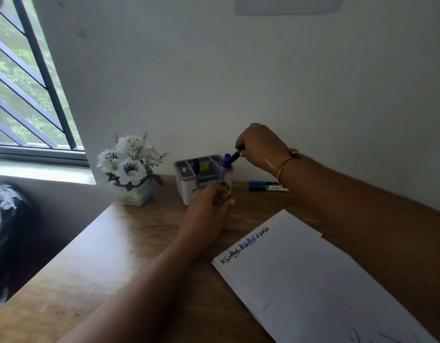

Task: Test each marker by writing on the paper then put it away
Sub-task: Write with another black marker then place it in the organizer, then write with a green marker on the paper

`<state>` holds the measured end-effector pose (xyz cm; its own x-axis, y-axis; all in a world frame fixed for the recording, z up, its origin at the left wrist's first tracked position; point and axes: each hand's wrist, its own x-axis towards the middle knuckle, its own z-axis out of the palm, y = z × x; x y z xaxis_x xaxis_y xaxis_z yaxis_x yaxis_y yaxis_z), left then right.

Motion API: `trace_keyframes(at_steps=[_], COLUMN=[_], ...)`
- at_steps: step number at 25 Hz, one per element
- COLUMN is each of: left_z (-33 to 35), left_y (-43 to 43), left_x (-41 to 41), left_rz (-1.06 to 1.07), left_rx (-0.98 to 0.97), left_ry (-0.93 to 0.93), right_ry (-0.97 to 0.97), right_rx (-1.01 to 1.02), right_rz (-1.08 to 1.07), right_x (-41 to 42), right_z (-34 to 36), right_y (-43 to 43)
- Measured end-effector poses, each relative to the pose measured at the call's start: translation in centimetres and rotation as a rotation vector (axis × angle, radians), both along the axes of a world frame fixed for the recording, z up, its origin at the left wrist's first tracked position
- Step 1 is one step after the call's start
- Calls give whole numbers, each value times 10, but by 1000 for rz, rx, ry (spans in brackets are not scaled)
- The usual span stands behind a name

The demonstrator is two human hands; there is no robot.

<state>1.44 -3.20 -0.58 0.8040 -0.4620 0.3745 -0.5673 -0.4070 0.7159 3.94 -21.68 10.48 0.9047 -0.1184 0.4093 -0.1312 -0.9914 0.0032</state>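
Marker [235,155] tilted, tip down-left into organizer [204,179]; right hand [259,146] gripping it; left hand [211,206] loosely open.

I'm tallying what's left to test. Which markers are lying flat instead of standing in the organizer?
The two markers on the table right of the grey organizer, blue-capped and green-capped. The others stand in the organizer; the right hand holds another above it.

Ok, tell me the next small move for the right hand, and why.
Probably lower the black marker into the organizer and let go. The right hand holds it tilted just above the right compartment, beside the blue marker standing there, while the left hand rests against the organizer's front. The paper carries three test scribbles.
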Motion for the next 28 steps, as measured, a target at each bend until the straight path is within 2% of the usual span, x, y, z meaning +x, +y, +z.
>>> trace_keyframes(at_steps=[4,10,12,17,28], left_z=[-1,-4,-5,-6,-7], left_y=[-1,-2,-3,-5,-6], left_x=[1,3,3,3,3], left_rz=[-37,-71,-77,-81,-85], left_rx=[10,9,15,53,95], left_ry=[18,10,4,-5,2], right_ry=[15,-14,-6,212,129], right_rx=[47,268,252,128,65], right_rz=[51,62,19,-107,-135], right_x=[10,-4,-14,-42,-35], right_z=[2,-5,-15,-73,-107], right_y=[9,-1,-18,-61,-69])
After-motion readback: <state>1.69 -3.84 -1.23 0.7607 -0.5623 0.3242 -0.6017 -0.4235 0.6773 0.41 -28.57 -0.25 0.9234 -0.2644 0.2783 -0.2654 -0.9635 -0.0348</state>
